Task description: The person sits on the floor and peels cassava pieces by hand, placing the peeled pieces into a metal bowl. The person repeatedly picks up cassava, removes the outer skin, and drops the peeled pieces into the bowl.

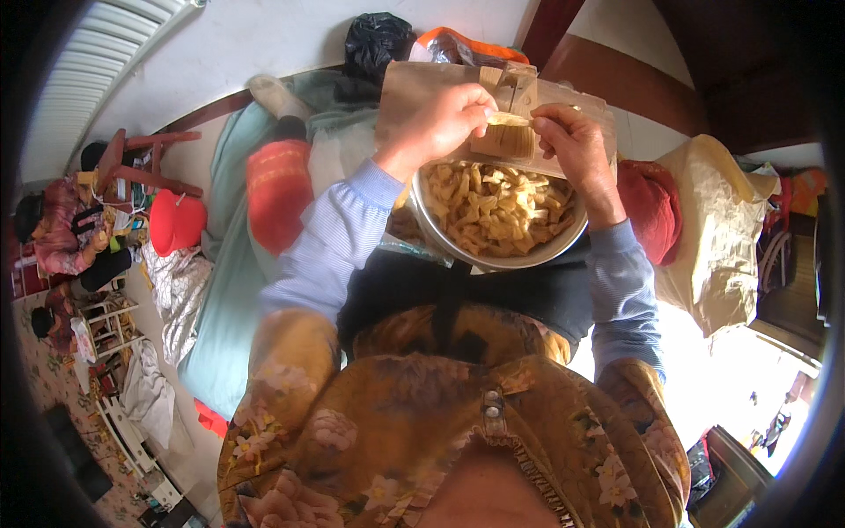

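My left hand [455,119] and my right hand [574,135] pinch the two ends of one pale, dried-looking strip [508,119], stretched level between them. Under it, a wooden block tool [521,92] and a ridged wooden piece [505,142] rest on a wooden board [422,82]. Nearer my body, a round metal basin [492,264] is full of similar twisted, yellowish pieces [495,208]. The board's near edge overlaps the basin's far side. What the strip is made of cannot be told.
A black plastic bag [376,39] lies beyond the board. Left are green cloth [228,264], a red stool [158,142] and a red container [177,221]. Two people [63,231] sit farther left. A beige sack [709,237] and dark red cloth [650,211] lie right.
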Action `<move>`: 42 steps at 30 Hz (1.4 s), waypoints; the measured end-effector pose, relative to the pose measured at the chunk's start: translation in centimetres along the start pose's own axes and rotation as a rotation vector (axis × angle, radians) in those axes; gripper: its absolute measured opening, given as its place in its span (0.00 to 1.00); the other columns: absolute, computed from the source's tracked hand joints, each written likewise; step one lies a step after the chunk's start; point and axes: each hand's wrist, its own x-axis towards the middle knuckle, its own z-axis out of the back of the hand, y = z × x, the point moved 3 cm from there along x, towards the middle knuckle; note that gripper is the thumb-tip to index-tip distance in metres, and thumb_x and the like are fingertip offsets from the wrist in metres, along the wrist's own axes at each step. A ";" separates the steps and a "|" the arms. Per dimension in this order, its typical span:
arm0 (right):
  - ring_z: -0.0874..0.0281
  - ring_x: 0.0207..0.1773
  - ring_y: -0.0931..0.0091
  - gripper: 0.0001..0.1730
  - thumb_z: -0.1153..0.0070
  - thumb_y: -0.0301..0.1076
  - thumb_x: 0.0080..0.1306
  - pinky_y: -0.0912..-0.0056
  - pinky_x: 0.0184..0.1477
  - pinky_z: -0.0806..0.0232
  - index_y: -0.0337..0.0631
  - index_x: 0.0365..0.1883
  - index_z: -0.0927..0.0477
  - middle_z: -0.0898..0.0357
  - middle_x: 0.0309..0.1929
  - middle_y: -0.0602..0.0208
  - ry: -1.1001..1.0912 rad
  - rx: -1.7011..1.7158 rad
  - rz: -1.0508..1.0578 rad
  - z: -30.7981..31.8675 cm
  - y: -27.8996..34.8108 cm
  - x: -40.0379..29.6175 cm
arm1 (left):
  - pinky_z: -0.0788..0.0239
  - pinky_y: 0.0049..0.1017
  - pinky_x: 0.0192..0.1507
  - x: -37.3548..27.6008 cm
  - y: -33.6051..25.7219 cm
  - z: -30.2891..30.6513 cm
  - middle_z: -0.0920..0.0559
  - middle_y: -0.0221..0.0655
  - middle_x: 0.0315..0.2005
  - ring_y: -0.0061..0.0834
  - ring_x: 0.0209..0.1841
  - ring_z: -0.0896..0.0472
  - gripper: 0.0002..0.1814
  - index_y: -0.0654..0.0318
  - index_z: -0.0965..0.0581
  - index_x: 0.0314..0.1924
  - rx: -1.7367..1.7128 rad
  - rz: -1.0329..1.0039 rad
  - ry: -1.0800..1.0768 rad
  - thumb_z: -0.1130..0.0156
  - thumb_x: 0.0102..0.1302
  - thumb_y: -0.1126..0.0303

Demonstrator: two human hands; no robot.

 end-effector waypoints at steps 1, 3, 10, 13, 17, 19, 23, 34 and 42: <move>0.24 0.36 0.82 0.13 0.42 0.33 0.69 0.76 0.40 0.30 0.35 0.48 0.18 0.18 0.36 0.71 -0.019 -0.025 -0.017 0.0 -0.2 0.3 | 0.34 0.20 0.34 0.3 0.1 0.0 0.22 0.25 0.26 0.16 0.30 0.27 0.09 0.66 0.22 0.41 -0.009 0.012 -0.004 0.46 0.71 0.68; 0.24 0.37 0.81 0.13 0.42 0.33 0.69 0.74 0.41 0.30 0.35 0.48 0.18 0.17 0.36 0.69 -0.055 -0.073 -0.051 -0.1 -0.2 0.6 | 0.34 0.20 0.35 0.7 0.3 0.0 0.21 0.25 0.26 0.16 0.31 0.27 0.08 0.66 0.22 0.41 -0.026 0.039 -0.012 0.45 0.71 0.68; 0.24 0.31 0.79 0.10 0.42 0.31 0.67 0.74 0.36 0.31 0.35 0.42 0.17 0.20 0.29 0.69 -0.145 -0.334 0.237 -0.9 -0.8 0.4 | 0.32 0.28 0.34 1.8 2.9 -0.1 0.19 0.33 0.27 0.25 0.30 0.24 0.09 0.66 0.23 0.41 0.097 0.008 -0.040 0.43 0.70 0.67; 0.20 0.33 0.70 0.10 0.43 0.32 0.67 0.67 0.39 0.29 0.36 0.42 0.17 0.18 0.30 0.60 -0.140 -0.501 0.317 -1.7 -0.4 0.1 | 0.31 0.32 0.35 1.8 2.8 -0.6 0.19 0.39 0.27 0.31 0.30 0.22 0.09 0.66 0.24 0.39 0.334 -0.027 -0.110 0.42 0.69 0.67; 0.19 0.39 0.59 0.10 0.43 0.32 0.66 0.61 0.44 0.28 0.39 0.43 0.16 0.17 0.35 0.55 -0.142 -0.684 0.241 -1.8 -0.1 -0.8 | 0.30 0.38 0.38 1.3 2.9 -0.6 0.19 0.45 0.30 0.43 0.34 0.21 0.07 0.65 0.25 0.38 0.586 -0.078 -0.240 0.44 0.69 0.68; 0.20 0.43 0.57 0.11 0.42 0.32 0.65 0.60 0.47 0.28 0.41 0.45 0.16 0.17 0.39 0.57 -0.151 -0.789 0.303 -1.5 0.5 -1.2 | 0.29 0.43 0.39 0.9 3.2 -0.1 0.18 0.48 0.32 0.51 0.37 0.19 0.07 0.64 0.24 0.38 0.582 -0.083 -0.271 0.45 0.69 0.68; 0.22 0.49 0.58 0.14 0.42 0.32 0.65 0.58 0.52 0.29 0.45 0.49 0.17 0.18 0.45 0.60 -0.258 -0.812 0.483 -2.5 2.9 -4.4 | 0.28 0.41 0.39 -1.8 1.8 -1.5 0.18 0.49 0.31 0.48 0.37 0.18 0.08 0.66 0.24 0.38 0.397 0.020 -0.216 0.47 0.69 0.69; 0.30 0.22 0.75 0.12 0.40 0.33 0.67 0.69 0.28 0.34 0.31 0.30 0.18 0.22 0.20 0.58 -0.002 -0.604 0.525 -3.1 2.7 -6.0 | 0.30 0.36 0.31 -4.0 -2.2 -2.7 0.19 0.45 0.24 0.41 0.25 0.21 0.19 0.65 0.19 0.33 0.464 0.012 0.008 0.44 0.71 0.55; 0.34 0.17 0.84 0.13 0.43 0.31 0.71 0.79 0.21 0.41 0.35 0.50 0.18 0.19 0.30 0.64 0.165 0.867 -0.109 -4.7 4.2 -9.3 | 0.35 0.19 0.31 -6.3 -1.7 -6.2 0.22 0.23 0.31 0.15 0.31 0.27 0.20 0.64 0.19 0.42 -0.503 -0.009 0.057 0.43 0.73 0.52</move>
